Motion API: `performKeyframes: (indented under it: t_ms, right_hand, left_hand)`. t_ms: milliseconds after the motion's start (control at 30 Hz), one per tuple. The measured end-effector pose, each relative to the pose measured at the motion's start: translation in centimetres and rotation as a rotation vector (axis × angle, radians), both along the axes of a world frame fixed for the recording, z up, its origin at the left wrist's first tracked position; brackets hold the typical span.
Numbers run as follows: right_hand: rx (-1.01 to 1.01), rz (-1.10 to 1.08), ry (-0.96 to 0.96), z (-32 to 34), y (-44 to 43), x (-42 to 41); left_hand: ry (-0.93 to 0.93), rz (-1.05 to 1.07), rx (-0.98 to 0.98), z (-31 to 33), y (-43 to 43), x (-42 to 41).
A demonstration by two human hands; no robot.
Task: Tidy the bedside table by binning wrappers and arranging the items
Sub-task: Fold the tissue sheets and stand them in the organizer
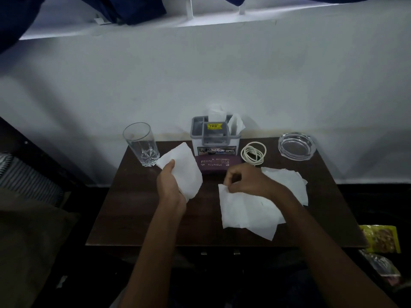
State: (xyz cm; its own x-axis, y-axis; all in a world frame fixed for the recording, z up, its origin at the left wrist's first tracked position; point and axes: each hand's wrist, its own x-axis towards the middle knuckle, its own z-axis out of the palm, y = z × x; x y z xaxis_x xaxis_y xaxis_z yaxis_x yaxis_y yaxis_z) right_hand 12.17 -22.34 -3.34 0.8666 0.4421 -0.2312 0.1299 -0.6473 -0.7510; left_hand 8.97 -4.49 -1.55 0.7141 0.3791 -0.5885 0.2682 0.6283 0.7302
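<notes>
Single camera here, worn on the head, facing forward and tipped steeply down onto the dark brown wooden bedside table [138,218]. It's close. Both bare forearms run up from the bottom edge. The left hand [171,185], gripping a white paper tissue [186,167], and the right hand [246,180], pinching a second white tissue [244,210], land near mid-frame. Wide lens, so the pale white wall [200,74] behind the table fills the upper half, up to a white window ledge [222,21] and dark blue curtain [138,10]. The far right edge catches a yellow printed wrapper [380,238] down beside the table.
</notes>
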Motion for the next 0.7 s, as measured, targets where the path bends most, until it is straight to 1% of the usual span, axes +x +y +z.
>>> performKeyframes:
  t_ms: [100, 200, 300, 433, 467, 533, 633, 700]
  right_hand:
    - [0.247, -0.013, 0.038, 2.4, -0.5, -0.3]
    - [0.382, -0.001, 0.061, 4.5, -0.9, -0.6]
    - [0.418, -0.009, 0.061, 5.9, -1.0, -0.9]
    - [0.540, -0.036, 0.056, 6.9, -0.9, -1.3]
    - [0.564, -0.065, 0.051, 6.9, -0.8, -1.3]
    - [0.575, -0.154, 0.019, 6.6, -0.6, -1.1]
    - [0.529, -0.324, -0.047, 4.8, -0.4, -0.2]
    - [0.483, -0.437, -0.042, 3.2, -0.3, 0.4]
  left_hand:
    - [0.000, -0.049, 0.024, -0.1, -0.2, 0.2]
    - [-0.016, -0.122, 0.041, 0.2, -1.0, 0.1]
    - [-0.020, -0.192, 0.072, 0.1, -1.6, 0.0]
    - [-0.074, -0.232, -0.010, 0.4, -1.9, -0.3]
    - [-0.092, -0.233, -0.030, 0.6, -2.0, -0.4]
    - [-0.092, -0.232, -0.008, 0.6, -2.1, -0.4]
    - [-0.040, -0.182, 0.087, 0.4, -1.9, -0.3]
    - [-0.024, -0.119, 0.126, 0.3, -1.5, -0.2]
